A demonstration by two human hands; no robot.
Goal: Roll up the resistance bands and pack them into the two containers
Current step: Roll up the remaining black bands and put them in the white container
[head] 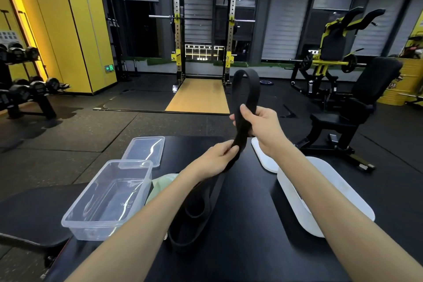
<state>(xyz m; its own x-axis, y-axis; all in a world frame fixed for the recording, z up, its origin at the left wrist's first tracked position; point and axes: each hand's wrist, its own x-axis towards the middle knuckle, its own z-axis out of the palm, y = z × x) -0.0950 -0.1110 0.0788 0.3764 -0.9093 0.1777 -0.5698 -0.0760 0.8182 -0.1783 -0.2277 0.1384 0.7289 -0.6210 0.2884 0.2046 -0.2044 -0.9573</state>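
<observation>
My right hand (258, 121) is closed round the black resistance band (246, 85) a little below the top of its loop, thumb laid across the strap. The left hand (217, 154) pinches the same band lower down, with its fingers curled on it. Above the hands the band stands in a tall arch. Below the left hand it trails in slack folds onto the black table (251, 224). To start the roll well, I would press the two layers flat together, fold the arch down tight onto the pinch, and wind under steady tension so the coil cannot spring apart. The clear container (107, 199) sits open at left, its lid (144, 151) behind it. The white container (349, 186) and white lid (261, 156) lie at right. A pale green item (160, 184), perhaps another band, lies beside the clear one.
</observation>
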